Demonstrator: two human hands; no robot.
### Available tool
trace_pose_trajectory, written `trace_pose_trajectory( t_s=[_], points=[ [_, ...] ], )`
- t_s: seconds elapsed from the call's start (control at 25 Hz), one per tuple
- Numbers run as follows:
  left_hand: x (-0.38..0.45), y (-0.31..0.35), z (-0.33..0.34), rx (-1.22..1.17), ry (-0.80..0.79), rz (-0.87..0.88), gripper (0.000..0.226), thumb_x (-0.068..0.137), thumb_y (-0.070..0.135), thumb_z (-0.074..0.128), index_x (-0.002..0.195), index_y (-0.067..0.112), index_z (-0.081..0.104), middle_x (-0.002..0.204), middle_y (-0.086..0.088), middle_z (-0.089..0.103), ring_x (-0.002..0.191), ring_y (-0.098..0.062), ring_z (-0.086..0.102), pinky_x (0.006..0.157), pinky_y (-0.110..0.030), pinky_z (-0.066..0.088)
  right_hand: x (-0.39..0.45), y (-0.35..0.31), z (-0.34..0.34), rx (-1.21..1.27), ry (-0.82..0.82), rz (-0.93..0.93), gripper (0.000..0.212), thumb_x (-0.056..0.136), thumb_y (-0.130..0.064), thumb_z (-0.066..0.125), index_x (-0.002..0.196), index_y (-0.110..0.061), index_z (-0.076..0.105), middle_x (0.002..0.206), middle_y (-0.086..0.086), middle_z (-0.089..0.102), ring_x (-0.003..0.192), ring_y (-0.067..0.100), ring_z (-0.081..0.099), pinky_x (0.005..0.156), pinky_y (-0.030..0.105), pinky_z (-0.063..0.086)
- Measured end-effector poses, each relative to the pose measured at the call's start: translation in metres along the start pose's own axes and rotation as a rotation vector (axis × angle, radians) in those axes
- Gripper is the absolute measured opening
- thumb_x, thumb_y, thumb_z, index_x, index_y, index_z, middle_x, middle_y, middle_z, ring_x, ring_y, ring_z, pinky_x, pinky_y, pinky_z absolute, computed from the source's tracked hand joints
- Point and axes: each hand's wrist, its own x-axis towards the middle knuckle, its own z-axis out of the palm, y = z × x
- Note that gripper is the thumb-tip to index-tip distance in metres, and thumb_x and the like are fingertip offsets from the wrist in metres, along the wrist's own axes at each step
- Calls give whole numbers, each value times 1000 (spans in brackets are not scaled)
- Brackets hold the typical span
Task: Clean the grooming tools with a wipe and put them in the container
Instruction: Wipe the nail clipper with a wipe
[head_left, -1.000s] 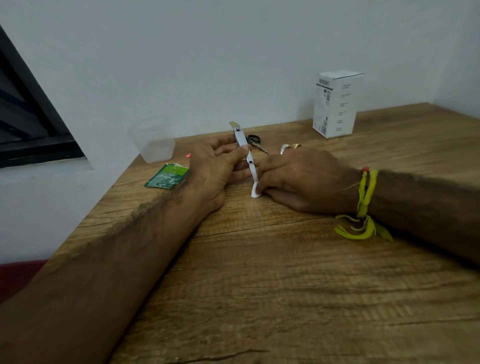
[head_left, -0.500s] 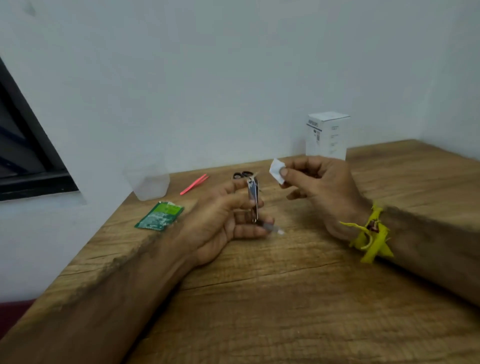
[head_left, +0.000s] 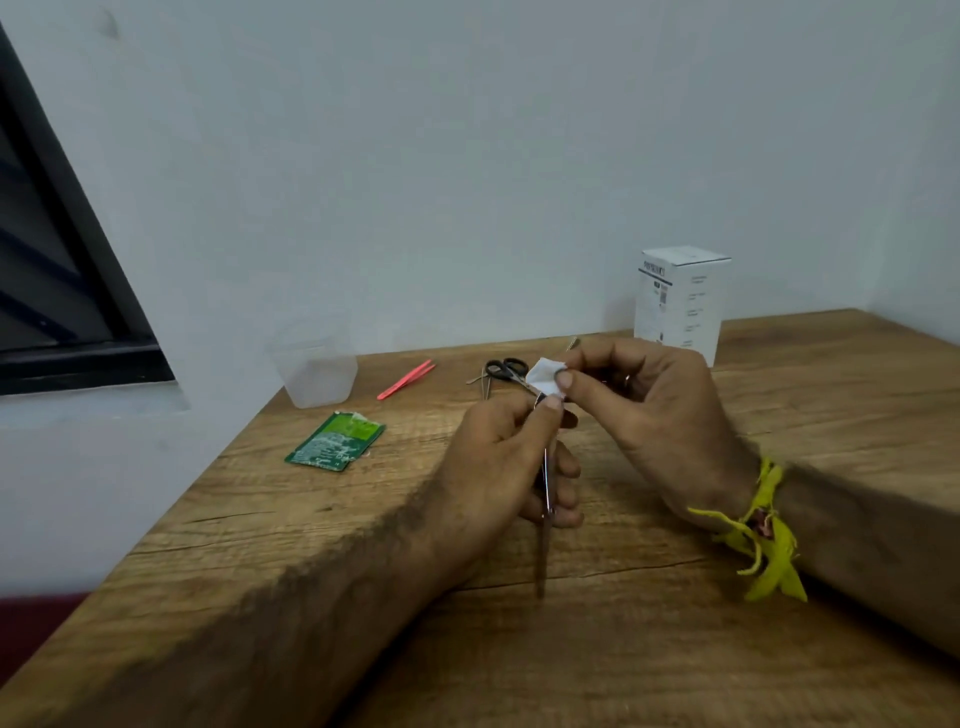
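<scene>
My left hand (head_left: 506, 462) grips a metal nail clipper (head_left: 545, 488) upright above the wooden table (head_left: 623, 649), its lever hanging down below my fingers. My right hand (head_left: 644, 410) pinches a small white wipe (head_left: 543, 382) between thumb and forefinger and holds it against the clipper's top end. Small black-handled scissors (head_left: 501, 370) and pink tweezers (head_left: 407, 386) lie on the table behind my hands. A clear plastic container (head_left: 318, 371) stands at the back left by the wall.
A torn green wipe sachet (head_left: 335, 441) lies left of my hands. A white carton box (head_left: 678, 304) stands at the back right against the wall. A dark window frame (head_left: 62, 291) is on the left. The table's left edge runs diagonally.
Both hands lifted off the table. My left hand turned the clipper upright and my right hand raised the wipe, then brought it onto the clipper's top end.
</scene>
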Motion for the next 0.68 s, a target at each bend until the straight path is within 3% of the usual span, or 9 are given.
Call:
trace_pose_trajectory(
  t_s=[0.12, 0.24, 0.36, 0.44, 0.68],
  points=[
    [2, 2, -3, -49, -37, -90, 32, 105, 24, 47, 104, -1, 67, 87, -19, 76, 65, -21, 72, 52, -28, 57, 0, -1, 4, -36, -56, -6, 11, 86, 3, 68, 95, -2, 74, 90, 4, 76, 84, 11, 72, 70, 21, 57],
    [3, 6, -4, -98, -18, -121, 25, 102, 18, 46, 99, 5, 67, 87, -17, 77, 65, -19, 71, 40, -20, 43, 1, -2, 6, -58, -46, 15, 11, 86, 1, 69, 96, -2, 74, 91, 4, 76, 85, 12, 73, 74, 24, 59],
    [5, 5, -7, -138, 57, -158, 27, 103, 19, 46, 104, 6, 70, 88, -16, 78, 66, -18, 72, 39, -17, 38, 5, 3, 1, -143, 186, 6, 12, 85, -4, 72, 92, -14, 75, 84, -6, 74, 77, 3, 70, 70, 17, 55],
    [6, 4, -8, -168, 56, -168, 28, 105, 18, 46, 107, 3, 70, 90, -17, 78, 72, -21, 76, 40, -15, 40, 7, 6, -6, -236, 317, -32, 12, 86, -7, 72, 93, -16, 75, 86, -6, 73, 79, 5, 70, 72, 23, 58],
    [8, -2, -6, -177, -23, -135, 28, 105, 20, 49, 101, 3, 70, 78, -16, 74, 66, -25, 74, 42, -16, 48, 3, 5, 4, -570, 187, -456, 8, 87, 1, 67, 93, -1, 72, 91, 6, 66, 87, 14, 63, 73, 29, 54]
  ],
)
